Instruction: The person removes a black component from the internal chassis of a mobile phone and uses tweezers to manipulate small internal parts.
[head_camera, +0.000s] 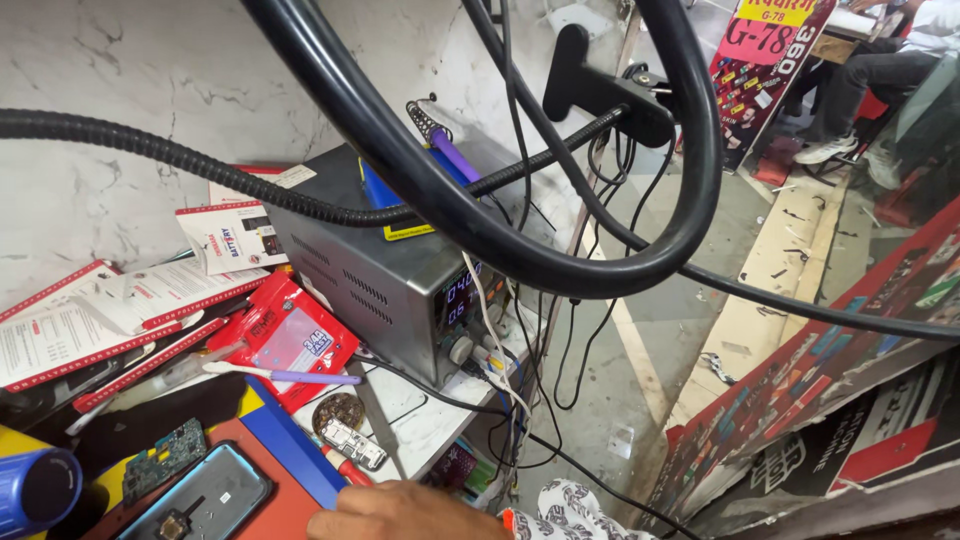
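- I see one hand (400, 512) at the bottom edge; which hand it is I cannot tell, nor whether its fingers are closed, since the frame cuts them off.
- It rests just beside an opened phone (200, 500) lying on the orange-and-blue mat (300, 450).
- A small green circuit board (163, 458) lies left of the phone.
- A grey power supply (385, 270) stands behind.
- Thick black cables (440, 200) loop across my view, hiding part of the supply.
- Red-and-white packets (110, 310) lean against the marble wall.
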